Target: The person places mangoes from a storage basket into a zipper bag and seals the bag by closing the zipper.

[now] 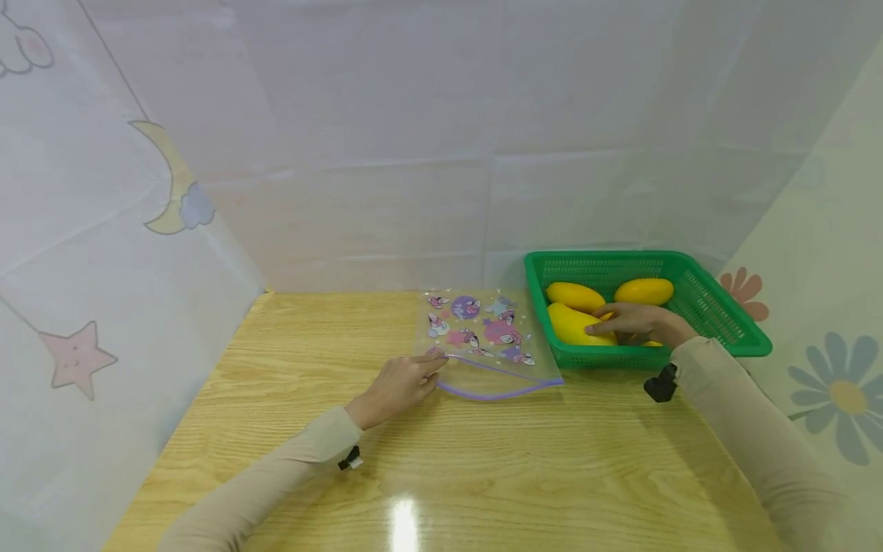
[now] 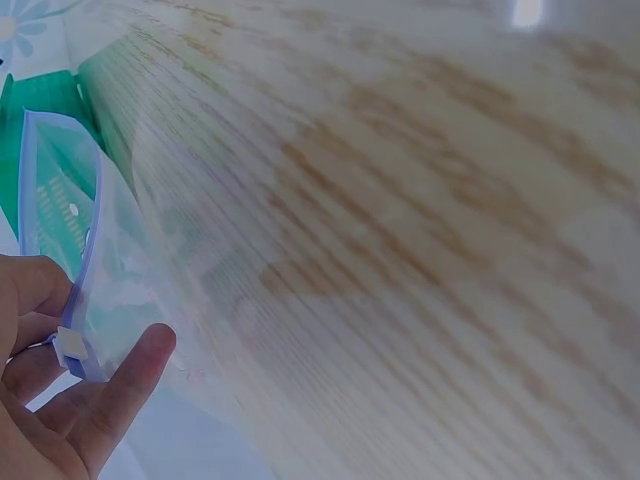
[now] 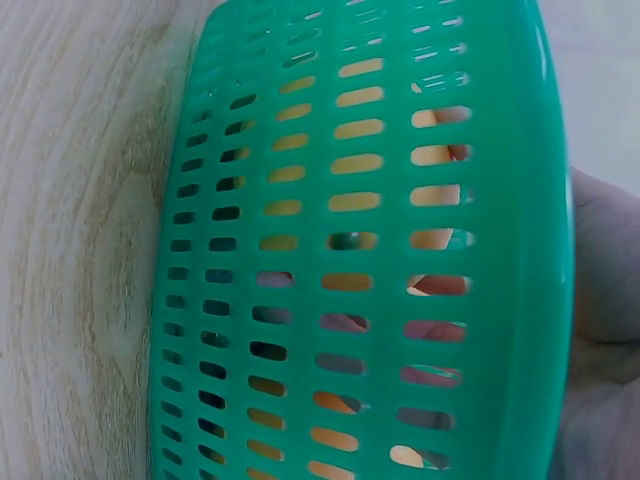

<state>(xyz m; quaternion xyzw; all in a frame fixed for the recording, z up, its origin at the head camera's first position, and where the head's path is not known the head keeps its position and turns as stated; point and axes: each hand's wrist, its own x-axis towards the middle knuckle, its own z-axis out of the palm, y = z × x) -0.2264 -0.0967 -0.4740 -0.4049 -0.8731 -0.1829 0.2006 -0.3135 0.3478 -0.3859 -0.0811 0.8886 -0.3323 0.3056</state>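
A clear zip bag [image 1: 476,330] with cartoon prints and a purple zip edge lies flat, its mouth gaping toward me. My left hand [image 1: 400,387] pinches the left corner of that mouth; in the left wrist view, the white slider [image 2: 71,345] shows between its fingers. Inside the green basket [image 1: 572,356], my right hand [image 1: 638,320] grips the right end of a big yellow mango [image 1: 569,323], thumb on top. In the right wrist view the slotted basket wall [image 3: 390,230] hides most of the fingers.
Two more yellow mangoes, one at the back left [image 1: 576,295] and one at the back right [image 1: 645,291], lie in the basket. It stands beside the bag on the wooden table [image 1: 310,337], close to the printed cloth wall [image 1: 386,215].
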